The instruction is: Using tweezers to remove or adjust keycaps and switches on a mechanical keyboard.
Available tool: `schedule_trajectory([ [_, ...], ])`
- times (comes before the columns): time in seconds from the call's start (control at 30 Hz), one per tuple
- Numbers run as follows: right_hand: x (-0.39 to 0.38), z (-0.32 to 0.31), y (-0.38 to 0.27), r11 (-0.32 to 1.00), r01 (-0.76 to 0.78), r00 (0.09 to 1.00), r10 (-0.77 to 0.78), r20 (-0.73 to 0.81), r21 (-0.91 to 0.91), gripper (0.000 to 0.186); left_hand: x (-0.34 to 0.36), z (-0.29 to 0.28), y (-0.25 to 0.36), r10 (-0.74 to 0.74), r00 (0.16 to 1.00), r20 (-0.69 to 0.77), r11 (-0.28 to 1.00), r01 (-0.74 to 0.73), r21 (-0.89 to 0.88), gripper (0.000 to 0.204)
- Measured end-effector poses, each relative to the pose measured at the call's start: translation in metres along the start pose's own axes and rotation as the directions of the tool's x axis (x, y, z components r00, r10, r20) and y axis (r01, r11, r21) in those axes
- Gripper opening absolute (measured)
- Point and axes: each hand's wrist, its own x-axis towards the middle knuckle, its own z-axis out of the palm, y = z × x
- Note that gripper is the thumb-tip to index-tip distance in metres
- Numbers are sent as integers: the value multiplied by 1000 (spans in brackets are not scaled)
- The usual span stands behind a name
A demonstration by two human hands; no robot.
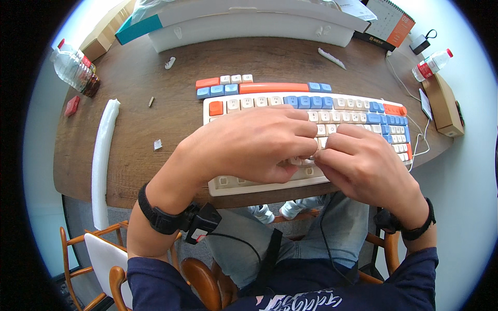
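Observation:
A white-framed keyboard (332,179) with cream, blue and orange keycaps lies near the table's front edge. Along its lowest row, bare switch sockets (223,181) show without caps. My left hand (254,137) lies across the keyboard's left half, thumb and fingers curled together at the lower letter rows. Closed in a pinch, my right hand (358,158) meets the left fingertips there; whatever it grips is hidden. Behind the keyboard sit loose keycaps: a long orange spacebar (273,88), blue caps (217,91), a smaller orange cap (208,83) and several cream ones (236,79).
A foam-lined box (249,31) spans the table's back. Bottles (75,70) and a long white foam strip (105,155) are at left. On the right stand another bottle (433,65), a cardboard box (443,106), a desk calendar (386,23) and a white cable (398,78).

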Motion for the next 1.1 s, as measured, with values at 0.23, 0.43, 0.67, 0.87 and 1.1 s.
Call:
schedule_trajectory([
  [0.23,16,-13,-7,999,-14,995,9,102,45,7,2,-2,-2,39,999,10,999,-39,-9,23],
  [0.43,17,-7,-1,992,-34,994,20,111,120,8,0,-3,-4,7,999,45,1000,-6,-12,24],
  [0.67,8,-2,-5,998,-49,998,46,45,50,9,0,-3,-3,16,1000,24,999,-15,-34,24],
  [0.87,16,-2,0,998,24,999,-27,38,61,7,-2,-3,-6,17,1000,10,1000,-17,-25,25],
  [1.1,15,0,2,986,-76,996,68,60,150,7,-1,-7,-4,3,999,53,1000,-2,-15,26],
])
